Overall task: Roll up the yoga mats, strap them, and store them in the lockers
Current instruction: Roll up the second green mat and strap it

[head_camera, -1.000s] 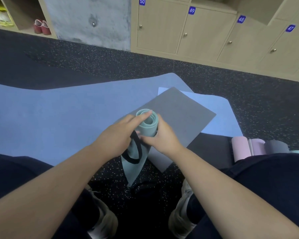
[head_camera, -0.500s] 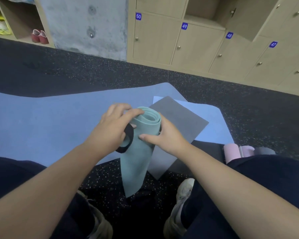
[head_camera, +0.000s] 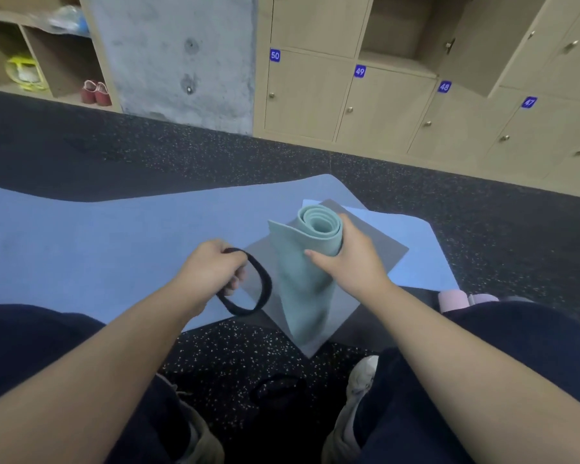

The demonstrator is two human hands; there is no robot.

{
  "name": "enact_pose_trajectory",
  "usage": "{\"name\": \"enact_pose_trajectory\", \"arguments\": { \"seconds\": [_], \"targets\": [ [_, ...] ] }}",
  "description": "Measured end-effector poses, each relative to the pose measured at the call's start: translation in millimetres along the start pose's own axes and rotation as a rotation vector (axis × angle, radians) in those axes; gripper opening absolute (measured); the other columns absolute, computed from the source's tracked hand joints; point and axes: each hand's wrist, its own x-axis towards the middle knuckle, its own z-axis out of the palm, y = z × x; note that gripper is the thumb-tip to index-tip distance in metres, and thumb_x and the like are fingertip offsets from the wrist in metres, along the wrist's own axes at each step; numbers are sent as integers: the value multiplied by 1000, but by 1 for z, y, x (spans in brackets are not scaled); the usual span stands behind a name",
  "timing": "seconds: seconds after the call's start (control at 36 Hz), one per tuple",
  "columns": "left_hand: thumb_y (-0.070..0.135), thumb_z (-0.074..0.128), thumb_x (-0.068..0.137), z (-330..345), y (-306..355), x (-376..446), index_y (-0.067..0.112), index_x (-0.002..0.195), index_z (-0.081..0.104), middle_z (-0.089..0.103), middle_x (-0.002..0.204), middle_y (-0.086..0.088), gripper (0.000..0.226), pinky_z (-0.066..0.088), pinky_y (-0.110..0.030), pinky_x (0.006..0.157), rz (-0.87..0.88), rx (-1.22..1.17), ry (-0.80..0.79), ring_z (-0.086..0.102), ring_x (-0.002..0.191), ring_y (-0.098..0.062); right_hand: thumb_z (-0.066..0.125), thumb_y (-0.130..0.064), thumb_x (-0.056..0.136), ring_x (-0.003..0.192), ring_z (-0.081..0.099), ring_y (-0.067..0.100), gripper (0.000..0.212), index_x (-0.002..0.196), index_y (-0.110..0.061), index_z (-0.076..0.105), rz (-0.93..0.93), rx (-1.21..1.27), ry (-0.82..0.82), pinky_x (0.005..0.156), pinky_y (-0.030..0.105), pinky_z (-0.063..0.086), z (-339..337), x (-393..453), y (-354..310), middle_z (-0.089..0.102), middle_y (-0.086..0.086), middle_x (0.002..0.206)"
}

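Note:
My right hand [head_camera: 350, 262] grips a rolled teal mat [head_camera: 303, 283] near its upper end and holds it tilted above the floor; the roll's outer edge hangs loose on the left. To the left of the roll, my left hand [head_camera: 211, 271] holds a black loop strap [head_camera: 253, 289], apart from the mat. Beneath them lie a flat grey mat [head_camera: 375, 259], a light blue mat [head_camera: 416, 249] and a large blue mat [head_camera: 98, 242]. Wooden lockers [head_camera: 382, 105] numbered 47 to 50 line the far wall, and one locker [head_camera: 392, 38] above 49 stands open.
Rolled pink and grey mats [head_camera: 456, 299] lie on the dark speckled floor at my right knee. Another black strap [head_camera: 278, 388] lies on the floor between my shoes. Open shelves [head_camera: 47, 61] with red shoes [head_camera: 96, 92] stand at the far left beside a concrete pillar [head_camera: 181, 55].
My left hand has come away from the roll to the left with the black strap. My right hand has raised the teal roll, and the view has tilted up toward the lockers.

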Motion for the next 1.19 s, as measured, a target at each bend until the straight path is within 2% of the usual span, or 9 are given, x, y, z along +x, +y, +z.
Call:
{"name": "enact_pose_trajectory", "arguments": {
  "seconds": [0.11, 0.22, 0.47, 0.67, 0.75, 0.83, 0.92, 1.0, 1.19],
  "targets": [
    [12, 56, 94, 4, 1, -6, 10, 89, 54, 73, 99, -6, 6, 49, -29, 56, -14, -223, -81, 68, 74, -19, 79, -25, 79, 90, 57, -5, 41, 110, -28, 53, 8, -5, 5, 71, 6, 41, 5, -2, 0, 61, -22, 98],
    [19, 53, 98, 14, 4, -14, 10, 101, 61, 67, 116, -3, 13, 57, -35, 65, 34, -388, -171, 67, 102, -22, 80, -25, 78, 94, 58, 3, 42, 111, -26, 53, -1, -10, 17, 74, 14, 43, 9, -6, -1, 62, -19, 99],
    [16, 56, 95, 17, 3, -19, 12, 79, 52, 51, 63, 0, 18, 54, -30, 51, 27, -465, -131, 54, 59, -14, 78, -23, 79, 99, 56, 5, 53, 125, -24, 51, -2, 32, 68, 85, 24, 45, 2, -10, -5, 62, -14, 109],
    [14, 59, 94, 13, 0, -17, 13, 98, 59, 73, 101, -1, 4, 54, -29, 63, 37, -487, -127, 69, 77, -20, 79, -25, 79, 99, 58, 7, 48, 119, -25, 52, 8, -19, 60, 85, 29, 49, 3, -12, -5, 63, -14, 106],
    [15, 48, 100, 14, 0, -18, 17, 117, 60, 68, 112, 2, 20, 56, -37, 67, 64, -493, -181, 70, 93, -23, 79, -25, 78, 101, 58, 7, 49, 119, -24, 52, 8, -11, 69, 86, 29, 48, 5, -11, -5, 63, -15, 106],
    [3, 34, 102, 17, -1, -20, 18, 134, 53, 59, 131, 4, 40, 55, -32, 58, 84, -523, -240, 70, 98, -27, 79, -26, 79, 99, 59, 7, 46, 116, -25, 52, 4, -15, 65, 83, 26, 48, 6, -11, -6, 62, -17, 103],
    [-8, 33, 99, 23, -1, -22, 30, 131, 52, 57, 129, 8, 54, 54, -25, 57, 207, -412, -168, 73, 81, -19, 79, -28, 78, 96, 59, 5, 43, 111, -27, 51, -5, -30, 35, 80, 24, 47, 8, -13, -8, 60, -22, 98],
    [1, 60, 93, 24, -4, -20, 34, 135, 48, 60, 109, 7, 55, 48, -14, 54, 308, -323, -65, 69, 68, -10, 80, -28, 78, 100, 56, 1, 53, 119, -30, 46, -48, -24, -27, 81, 20, 43, 13, -17, -12, 57, -25, 103],
    [3, 74, 80, 25, 0, -18, 29, 131, 34, 54, 112, 12, 69, 49, -8, 65, 321, -272, -92, 59, 107, -6, 76, -35, 83, 104, 57, 14, 64, 127, -16, 34, -91, -37, -126, 84, 32, 47, 26, -24, -19, 51, -14, 111]
  ]
}}
